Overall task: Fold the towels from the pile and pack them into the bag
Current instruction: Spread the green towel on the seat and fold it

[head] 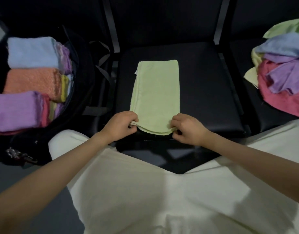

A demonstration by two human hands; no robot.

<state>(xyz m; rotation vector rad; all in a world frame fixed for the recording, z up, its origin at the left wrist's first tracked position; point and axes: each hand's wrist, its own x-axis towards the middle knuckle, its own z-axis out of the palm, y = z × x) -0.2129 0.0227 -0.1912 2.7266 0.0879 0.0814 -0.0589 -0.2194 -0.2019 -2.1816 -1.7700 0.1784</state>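
Head view: black padded seat (204, 92), dim room.

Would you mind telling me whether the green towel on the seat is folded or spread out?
Partly folded: the green towel lies as a narrow strip with layered edges at its near end, where the left hand and right hand pinch the corners.

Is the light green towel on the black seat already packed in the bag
No, the light green towel lies on the black seat, both hands pinching its near corners.
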